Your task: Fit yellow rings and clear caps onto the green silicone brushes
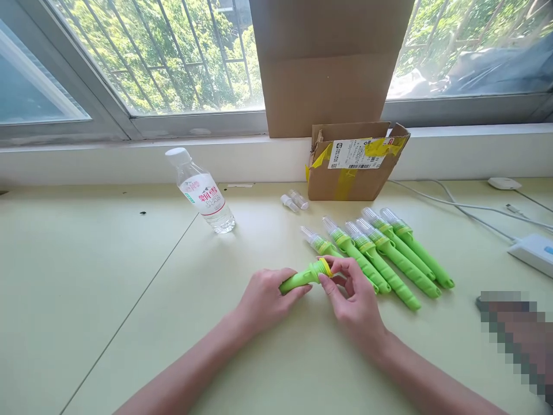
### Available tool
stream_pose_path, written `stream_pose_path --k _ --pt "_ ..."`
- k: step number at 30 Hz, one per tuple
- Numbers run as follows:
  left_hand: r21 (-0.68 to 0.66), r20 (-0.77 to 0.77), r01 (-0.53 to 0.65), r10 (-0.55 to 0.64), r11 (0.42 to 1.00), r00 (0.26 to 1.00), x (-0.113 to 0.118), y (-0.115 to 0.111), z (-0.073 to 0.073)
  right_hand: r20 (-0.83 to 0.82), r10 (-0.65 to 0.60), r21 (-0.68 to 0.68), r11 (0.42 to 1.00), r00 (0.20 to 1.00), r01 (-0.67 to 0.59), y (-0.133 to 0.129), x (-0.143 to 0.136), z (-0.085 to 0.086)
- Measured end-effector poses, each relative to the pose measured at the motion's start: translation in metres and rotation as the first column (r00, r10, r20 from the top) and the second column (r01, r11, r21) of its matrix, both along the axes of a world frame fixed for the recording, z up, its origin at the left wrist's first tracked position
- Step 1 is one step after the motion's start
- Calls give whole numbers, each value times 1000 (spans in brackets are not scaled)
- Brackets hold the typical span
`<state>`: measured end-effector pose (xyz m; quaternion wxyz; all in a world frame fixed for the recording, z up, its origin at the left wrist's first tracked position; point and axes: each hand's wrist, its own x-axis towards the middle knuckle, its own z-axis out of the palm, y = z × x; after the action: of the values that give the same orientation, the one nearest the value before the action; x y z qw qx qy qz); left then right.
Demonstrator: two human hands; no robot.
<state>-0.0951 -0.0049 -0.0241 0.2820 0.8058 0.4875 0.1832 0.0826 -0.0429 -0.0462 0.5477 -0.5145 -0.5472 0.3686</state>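
Note:
My left hand [266, 295] is wrapped round a green plastic handle [301, 279] and holds it just above the table, tilted up to the right. At the handle's wide end sits a yellow ring [325, 266]. The fingertips of my right hand [355, 297] pinch this ring from the right side; whether they hold anything else is hidden. Just beyond my right hand lie several similar green handles [400, 271] with clear ribbed caps, side by side and slanting down to the right. No clear cap shows on the handle in my hands.
A water bottle [207, 199] stands at the back left. Two small clear plastic pieces [299, 199] lie before an opened cardboard box [352, 178]. White cables [469, 206] run to a white power strip [533, 253] on the right. A pixelated object [518, 340] lies at the lower right.

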Motion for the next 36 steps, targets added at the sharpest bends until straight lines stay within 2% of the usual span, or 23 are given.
stream_pose_path --k 6,11,18,20,22,23,25,27,28,32,34,36 --pt "-125 83 -9 20 992 996 2 -1 6 26 -32 38 999 999 31 0 0 0" --pt "-271 168 19 28 962 985 4 -3 14 30 -29 78 997 999 26 1 0 2" --pt "-548 221 27 113 836 969 5 -1 23 59 -30 86 996 998 25 3 -1 1" --pt "-588 214 19 133 809 968 4 0 25 59 -11 69 998 998 7 3 0 0" --pt "-593 217 13 144 805 965 3 1 24 61 -1 73 997 998 -4 3 0 -1" --pt "-568 233 14 145 823 962 3 1 22 64 -6 88 996 998 0 3 0 -2" --pt "-434 291 13 127 901 948 4 0 17 68 -36 125 992 997 27 2 0 -4" --pt "-212 333 -17 89 977 939 5 -1 9 62 -70 142 988 996 61 1 -1 -5" --pt "-104 331 -43 76 994 941 5 -1 5 58 -84 139 987 995 75 1 -2 -5" --pt "193 265 -151 97 969 959 6 -3 -9 44 -123 95 988 991 118 2 -3 -4" --pt "266 238 -171 107 949 965 5 -4 -11 42 -129 82 989 991 126 3 -2 -2" --pt "272 220 -172 113 947 969 5 -5 -11 56 -119 77 990 991 115 3 -1 0"
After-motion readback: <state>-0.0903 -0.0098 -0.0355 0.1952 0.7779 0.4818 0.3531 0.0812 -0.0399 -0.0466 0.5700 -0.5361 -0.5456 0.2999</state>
